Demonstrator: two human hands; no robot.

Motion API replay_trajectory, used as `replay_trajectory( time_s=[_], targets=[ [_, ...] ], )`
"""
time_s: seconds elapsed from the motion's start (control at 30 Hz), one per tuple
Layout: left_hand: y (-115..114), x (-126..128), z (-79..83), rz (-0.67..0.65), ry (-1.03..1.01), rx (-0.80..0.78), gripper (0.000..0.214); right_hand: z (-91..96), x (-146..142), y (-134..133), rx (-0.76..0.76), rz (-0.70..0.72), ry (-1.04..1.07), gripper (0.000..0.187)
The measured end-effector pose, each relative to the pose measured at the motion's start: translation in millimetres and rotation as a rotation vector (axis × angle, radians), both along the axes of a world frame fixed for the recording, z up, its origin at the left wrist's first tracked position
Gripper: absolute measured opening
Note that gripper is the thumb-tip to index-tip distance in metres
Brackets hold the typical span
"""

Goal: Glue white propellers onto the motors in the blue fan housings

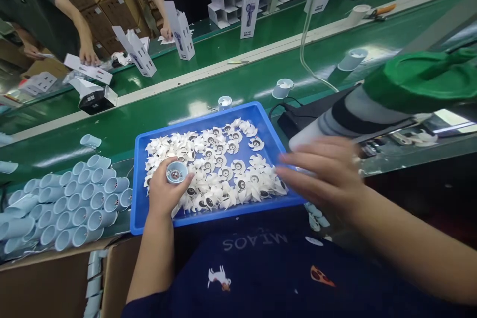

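Note:
My left hand (pixel 166 190) is wrapped round a light blue cup-shaped housing (pixel 176 173), its open end up and small metal and wire parts showing inside. Below it lies a blue tray (pixel 208 214) heaped with white fan blades (pixel 219 160), several with dark round centres. Over the tray's right edge, my right hand (pixel 324 171) is blurred by motion, its fingers stretched out and nothing visible in them. Just behind that hand leans a large white cylinder with a green top (pixel 372 102); I cannot tell whether they touch.
Many blue housings (pixel 80 198) lie stacked at left, above a cardboard box (pixel 48 283). Single cups (pixel 282 88) stand on the green belt (pixel 167 109). Across it, two people handle white printed boxes (pixel 182 37). A pale cable (pixel 306 44) hangs down at right.

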State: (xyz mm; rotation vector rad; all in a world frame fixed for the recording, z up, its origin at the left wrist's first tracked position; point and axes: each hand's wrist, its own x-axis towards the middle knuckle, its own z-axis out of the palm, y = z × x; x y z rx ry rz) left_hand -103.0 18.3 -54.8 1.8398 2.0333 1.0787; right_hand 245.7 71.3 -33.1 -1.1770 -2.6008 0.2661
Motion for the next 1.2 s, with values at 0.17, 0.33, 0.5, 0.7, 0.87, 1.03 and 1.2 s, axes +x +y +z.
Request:
replay_trajectory(
  time_s=[0.17,0.33,0.5,0.7,0.87,1.03,1.2],
  targets=[
    [-1.7,-0.2,-1.3,0.012,0.006,-0.009,0.049,-13.5,-50.2,25.8,-0.036,0.071,-0.466,0.028],
    [-2.4,-0.5,-3.2,-0.008,-0.023,-0.027,0.046,-27.4,-62.6,32.1,-0.032,-0.051,-0.566,0.024],
    [-3.1,-1.0,-3.4,0.037,-0.052,-0.003,0.048,-26.1,-68.1,24.1,-0.049,-0.225,-0.569,0.014],
    [-5.0,-5.2,-4.2,0.156,-0.212,0.236,0.051,-25.5,-66.8,21.1,-0.202,-0.322,-0.358,0.012],
    [-12.7,-0.9,-1.8,0.08,-0.422,0.402,0.069,-3.7,-54.3,0.3,-0.41,-0.171,0.153,0.029],
    [-32.9,26.3,11.4,-0.193,-0.422,0.138,0.065,6.5,-52.4,-27.3,-0.872,0.083,0.745,0.053],
    [-39.7,55.3,30.7,-0.384,-0.156,-0.01,0.062,-3.6,-61.0,-35.2,-1.209,0.121,1.091,0.05]
  ],
)
